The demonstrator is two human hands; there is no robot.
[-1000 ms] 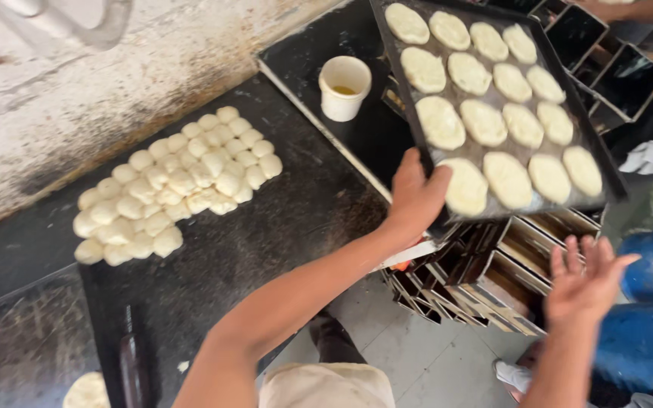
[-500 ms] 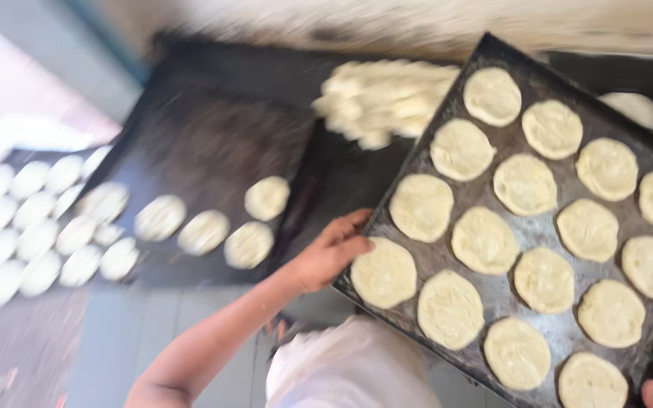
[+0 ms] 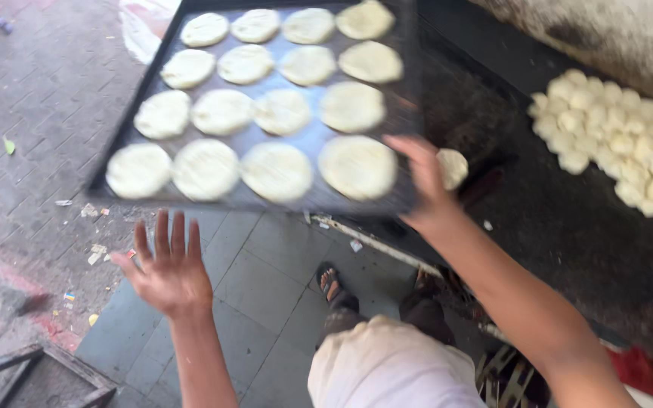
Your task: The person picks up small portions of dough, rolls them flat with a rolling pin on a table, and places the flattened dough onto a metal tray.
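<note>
The right hand (image 3: 425,181) has its grip closed on the near right corner of a dark baking tray (image 3: 398,113), thumb on top beside a flattened round of dough (image 3: 358,166). The left hand (image 3: 166,264) is released, fingers spread, palm up, just below the tray's near left edge and not touching it. The tray is held out in the air over the tiled floor (image 3: 258,287), carrying rows of flat dough rounds. To its right lies the dark table (image 3: 568,219), with a heap of small dough balls (image 3: 614,136) near the wall.
</note>
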